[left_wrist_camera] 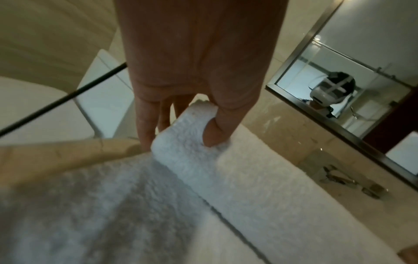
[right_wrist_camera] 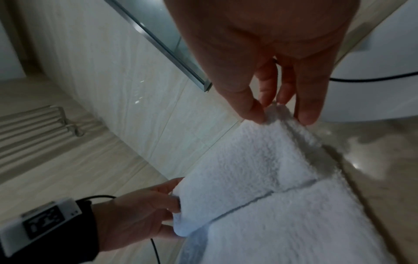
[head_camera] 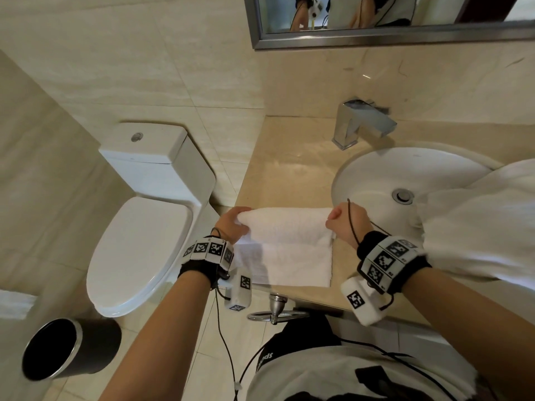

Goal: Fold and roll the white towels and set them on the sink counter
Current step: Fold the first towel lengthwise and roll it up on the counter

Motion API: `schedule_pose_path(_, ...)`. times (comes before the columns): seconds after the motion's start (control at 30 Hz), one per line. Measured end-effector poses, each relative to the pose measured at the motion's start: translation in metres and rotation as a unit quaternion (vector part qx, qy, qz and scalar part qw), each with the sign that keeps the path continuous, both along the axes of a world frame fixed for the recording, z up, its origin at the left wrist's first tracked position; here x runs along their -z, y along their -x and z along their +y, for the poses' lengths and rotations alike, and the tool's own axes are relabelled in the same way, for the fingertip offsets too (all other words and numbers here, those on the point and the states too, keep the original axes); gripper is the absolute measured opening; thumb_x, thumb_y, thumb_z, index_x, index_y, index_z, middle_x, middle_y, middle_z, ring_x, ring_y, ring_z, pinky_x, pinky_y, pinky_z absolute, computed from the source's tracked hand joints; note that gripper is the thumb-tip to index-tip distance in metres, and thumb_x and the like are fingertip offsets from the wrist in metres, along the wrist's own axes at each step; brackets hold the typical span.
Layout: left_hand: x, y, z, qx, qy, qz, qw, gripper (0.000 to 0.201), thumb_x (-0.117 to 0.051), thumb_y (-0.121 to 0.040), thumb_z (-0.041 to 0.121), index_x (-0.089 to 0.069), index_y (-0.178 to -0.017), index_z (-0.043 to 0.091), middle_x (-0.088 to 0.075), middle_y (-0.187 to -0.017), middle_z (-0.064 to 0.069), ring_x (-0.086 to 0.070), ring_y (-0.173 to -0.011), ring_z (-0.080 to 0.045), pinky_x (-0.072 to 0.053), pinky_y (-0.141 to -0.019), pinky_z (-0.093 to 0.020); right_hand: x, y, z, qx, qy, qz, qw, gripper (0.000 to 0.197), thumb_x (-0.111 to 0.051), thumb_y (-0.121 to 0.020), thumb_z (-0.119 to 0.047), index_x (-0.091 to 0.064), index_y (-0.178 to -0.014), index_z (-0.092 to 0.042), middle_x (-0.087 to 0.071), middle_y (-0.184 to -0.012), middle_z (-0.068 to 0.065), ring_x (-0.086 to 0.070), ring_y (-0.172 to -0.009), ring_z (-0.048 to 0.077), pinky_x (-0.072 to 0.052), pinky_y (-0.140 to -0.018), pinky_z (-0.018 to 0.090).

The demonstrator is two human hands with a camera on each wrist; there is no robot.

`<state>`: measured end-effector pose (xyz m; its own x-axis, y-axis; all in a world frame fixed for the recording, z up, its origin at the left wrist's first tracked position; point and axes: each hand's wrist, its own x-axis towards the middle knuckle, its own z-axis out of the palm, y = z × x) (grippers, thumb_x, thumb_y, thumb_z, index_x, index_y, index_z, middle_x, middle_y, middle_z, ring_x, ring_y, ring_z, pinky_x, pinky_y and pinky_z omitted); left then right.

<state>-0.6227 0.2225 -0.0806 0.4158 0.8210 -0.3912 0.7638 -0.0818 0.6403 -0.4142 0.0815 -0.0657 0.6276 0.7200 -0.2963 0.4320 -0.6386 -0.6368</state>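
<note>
A white towel lies folded on the beige sink counter, left of the basin. Its far part is lifted and folded back toward me over the lower layer. My left hand grips the left end of that fold, thumb on top of the towel and fingers beneath. My right hand pinches the right corner of the same fold, fingertips on the towel. My left hand also shows in the right wrist view, curled round the towel's edge.
The white basin and chrome faucet sit to the right. More white cloth hangs over the basin's right side. A toilet stands at left, a black bin on the floor. A mirror hangs above.
</note>
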Motion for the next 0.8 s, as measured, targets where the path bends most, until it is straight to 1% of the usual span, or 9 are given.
schedule_pose_path(0.1,0.002,-0.004,-0.003,-0.022,-0.003,0.002,1.000,0.051,-0.052,-0.081,-0.007,-0.051,-0.129,0.010,-0.054,-0.130,-0.014,-0.048,-0.121,-0.028,-0.036,-0.089,-0.021,0.001,0.001,-0.007,0.016,-0.023,0.004,1.000,0.016,-0.058,-0.080,-0.002,-0.065,-0.093,0.003,-0.066,-0.102,0.016,-0.060,-0.099,0.031,-0.040,-0.077,0.024)
schedule_pose_path(0.2,0.003,-0.007,-0.003,-0.022,-0.018,0.031,0.999,0.049,-0.054,-0.082,-0.001,-0.051,-0.129,0.014,-0.054,-0.129,-0.013,-0.049,-0.121,-0.028,-0.038,-0.096,-0.026,0.004,0.004,-0.013,0.022,-0.035,-0.002,0.999,0.020,-0.060,-0.079,-0.001,-0.062,-0.098,0.006,-0.065,-0.102,0.019,-0.059,-0.098,0.034,-0.044,-0.080,0.029)
schedule_pose_path(0.27,0.004,-0.006,-0.003,-0.019,-0.019,0.039,0.999,0.049,-0.054,-0.082,0.000,-0.052,-0.129,0.015,-0.055,-0.129,-0.013,-0.050,-0.119,-0.027,-0.038,-0.094,-0.025,0.009,0.005,-0.015,0.029,-0.044,0.005,0.999,0.020,-0.061,-0.079,-0.002,-0.060,-0.098,0.006,-0.065,-0.099,0.020,-0.060,-0.095,0.034,-0.045,-0.079,0.031)
schedule_pose_path(0.37,0.005,-0.003,-0.003,-0.011,-0.016,0.049,0.999,0.049,-0.053,-0.083,0.000,-0.050,-0.129,0.015,-0.056,-0.127,-0.012,-0.051,-0.118,-0.026,-0.035,-0.088,-0.020,0.012,0.007,-0.014,0.033,-0.039,0.028,0.998,0.008,-0.064,-0.080,-0.007,-0.057,-0.080,-0.002,-0.061,-0.085,0.014,-0.059,-0.084,0.030,-0.042,-0.071,0.028)
schedule_pose_path(0.47,0.004,-0.004,-0.002,-0.013,-0.024,0.046,0.999,0.047,-0.052,-0.084,-0.001,-0.050,-0.129,0.013,-0.057,-0.126,-0.013,-0.052,-0.116,-0.026,-0.034,-0.086,-0.018,0.011,0.007,-0.010,0.016,-0.017,0.043,0.999,0.037,-0.067,-0.082,-0.016,-0.040,-0.056,-0.014,-0.051,-0.067,0.006,-0.050,-0.072,0.023,-0.036,-0.066,0.025)
schedule_pose_path(0.53,0.004,-0.006,-0.004,-0.015,-0.024,0.044,0.999,0.047,-0.051,-0.085,-0.001,-0.049,-0.130,0.012,-0.055,-0.127,-0.013,-0.052,-0.117,-0.027,-0.034,-0.085,-0.018,0.012,0.005,-0.009,0.007,-0.005,0.013,1.000,0.042,-0.064,-0.084,-0.018,-0.034,-0.054,-0.015,-0.045,-0.060,0.003,-0.047,-0.071,0.022,-0.032,-0.065,0.024)
schedule_pose_path(0.63,0.004,-0.006,-0.005,-0.015,-0.016,0.036,0.999,0.049,-0.050,-0.086,-0.002,-0.045,-0.132,0.011,-0.052,-0.131,-0.014,-0.049,-0.121,-0.026,-0.032,-0.085,-0.017,0.012,0.001,-0.009,-0.012,-0.005,-0.013,1.000,0.039,-0.057,-0.087,-0.014,-0.032,-0.057,-0.016,-0.044,-0.063,0.004,-0.045,-0.072,0.022,-0.030,-0.065,0.024)
schedule_pose_path(0.73,0.004,-0.006,-0.005,-0.013,0.003,0.025,1.000,0.052,-0.049,-0.086,-0.003,-0.040,-0.136,0.010,-0.046,-0.136,-0.015,-0.044,-0.124,-0.027,-0.030,-0.087,-0.018,0.015,-0.003,-0.010,-0.012,-0.014,0.028,0.999,0.031,-0.052,-0.085,-0.008,-0.037,-0.059,-0.017,-0.052,-0.075,0.009,-0.052,-0.076,0.025,-0.042,-0.071,0.029)
schedule_pose_path(0.8,0.003,-0.005,-0.006,-0.016,0.017,0.023,0.999,0.054,-0.049,-0.086,-0.002,-0.037,-0.138,0.011,-0.043,-0.137,-0.016,-0.042,-0.125,-0.029,-0.033,-0.092,-0.022,0.019,-0.008,-0.011,0.010,-0.017,0.086,0.996,0.022,-0.052,-0.083,-0.004,-0.049,-0.063,-0.015,-0.059,-0.079,0.011,-0.062,-0.085,0.032,-0.051,-0.085,0.041)
